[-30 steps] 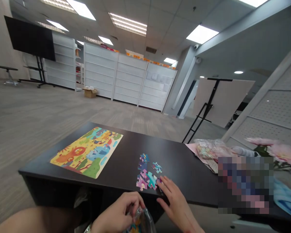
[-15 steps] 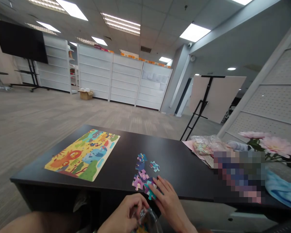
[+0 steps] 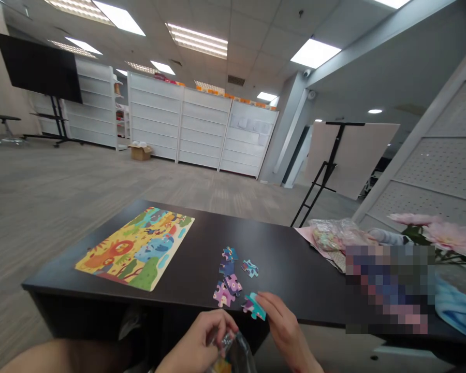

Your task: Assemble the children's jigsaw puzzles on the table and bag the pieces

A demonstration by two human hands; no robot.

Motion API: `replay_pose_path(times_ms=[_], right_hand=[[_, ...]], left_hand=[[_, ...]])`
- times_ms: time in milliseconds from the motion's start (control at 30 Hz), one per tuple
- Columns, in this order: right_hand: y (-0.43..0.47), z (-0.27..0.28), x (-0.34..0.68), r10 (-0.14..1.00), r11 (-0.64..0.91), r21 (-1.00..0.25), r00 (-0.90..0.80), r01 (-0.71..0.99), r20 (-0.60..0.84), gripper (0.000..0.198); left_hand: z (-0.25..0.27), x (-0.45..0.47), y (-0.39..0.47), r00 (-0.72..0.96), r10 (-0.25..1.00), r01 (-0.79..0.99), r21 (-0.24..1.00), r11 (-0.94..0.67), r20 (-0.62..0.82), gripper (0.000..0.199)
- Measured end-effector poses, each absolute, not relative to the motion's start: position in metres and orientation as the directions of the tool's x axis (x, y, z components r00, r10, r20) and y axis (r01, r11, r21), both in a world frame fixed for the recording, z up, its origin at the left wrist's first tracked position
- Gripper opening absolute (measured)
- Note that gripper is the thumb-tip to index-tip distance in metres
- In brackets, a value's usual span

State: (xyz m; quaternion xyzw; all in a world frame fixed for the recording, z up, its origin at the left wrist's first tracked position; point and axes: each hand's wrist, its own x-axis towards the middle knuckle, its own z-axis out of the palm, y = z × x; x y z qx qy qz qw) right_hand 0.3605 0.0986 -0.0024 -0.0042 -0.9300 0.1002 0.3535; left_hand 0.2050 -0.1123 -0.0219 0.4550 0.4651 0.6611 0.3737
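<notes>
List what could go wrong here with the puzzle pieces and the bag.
1. The right hand pinches a teal puzzle piece only by its edge, past the black table rim, so it could drop to the floor.
2. The loose pieces lie close to that near edge; a brush of the hand might sweep them off.
3. The left hand grips a clear bag below the table, which may spill.

It looked like a bare shop or showroom being fitted out, with empty white shelf units (image 3: 202, 132) at twelve o'clock, ceiling light panels (image 3: 314, 53), a screen on a stand (image 3: 39, 67) at ten o'clock and grey carpet (image 3: 62, 181).
</notes>
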Motion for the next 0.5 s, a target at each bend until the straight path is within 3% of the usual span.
replay_pose_path(times_ms=[200,300,433,500], right_hand=[[0.105,0.016,0.332,0.246,0.934,-0.356,-0.694,-0.016,0.677,0.038],[0.093,0.03,0.325,0.356,0.856,-0.515,-0.689,-0.03,0.631,0.03],[0.045,0.018,0.338,0.617,0.542,-0.836,-0.635,-0.086,0.465,0.027],[0.013,-0.009,0.349,0.748,0.403,-0.909,-0.533,-0.11,0.396,0.034]], left_hand=[[-0.027,0.203,-0.111,-0.3,0.923,-0.12,0.95,-0.287,0.241,0.026],[-0.028,0.202,-0.11,-0.292,0.929,-0.115,0.956,-0.269,0.226,0.024],[-0.023,0.204,-0.111,-0.287,0.933,-0.122,0.957,-0.262,0.219,0.025],[-0.021,0.206,-0.112,-0.292,0.931,-0.151,0.95,-0.273,0.221,0.026]])
